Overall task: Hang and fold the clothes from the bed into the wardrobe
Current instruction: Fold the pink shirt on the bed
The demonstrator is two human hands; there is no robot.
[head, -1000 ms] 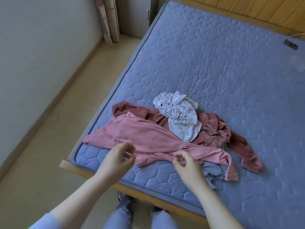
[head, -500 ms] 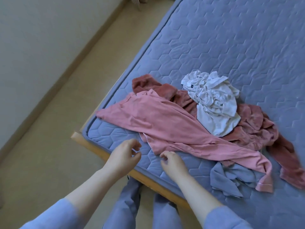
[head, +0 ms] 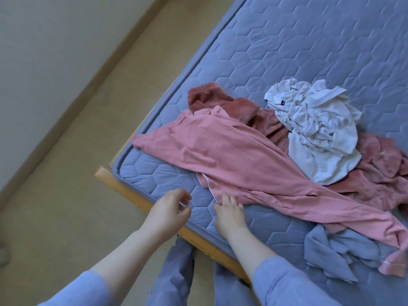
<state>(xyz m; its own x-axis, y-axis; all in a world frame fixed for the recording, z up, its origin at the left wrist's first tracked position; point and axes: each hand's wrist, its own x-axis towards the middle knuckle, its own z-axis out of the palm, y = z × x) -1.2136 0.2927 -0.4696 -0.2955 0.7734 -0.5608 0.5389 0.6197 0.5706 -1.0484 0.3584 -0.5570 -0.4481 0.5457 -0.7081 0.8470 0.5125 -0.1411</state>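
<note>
Head view, looking down over the near corner of the bed (head: 309, 45). The right hand (head: 229, 214) lies flat on the quilted mattress with its fingers straight, and its fingertips (head: 225, 196) touch the white-piped hem of the pink garment (head: 231, 155). It grips nothing. Half a second ago those fingers were curled at the same hem; now they are spread out.

The left hand (head: 167, 212) hovers just left of the right one, above the wooden bed frame (head: 132, 192). Its fingers are loosely curled with the thumb near the forefinger, and from here it seems to hold nothing. It is clear of the cloth, whereas a second ago it was right at the pink fold.

The pink garment runs away from the right hand's fingertips, one end up to the left and the other out to the right. Beyond it, farther from the hands, lies a rust-red fleece garment (head: 220, 102) with a crumpled white garment (head: 315, 129) heaped on top. Right of the right wrist, a grey-blue garment (head: 331, 250) sits partly under the pink one's far end. The pile itself looks unmoved; only the view has swung.
</note>
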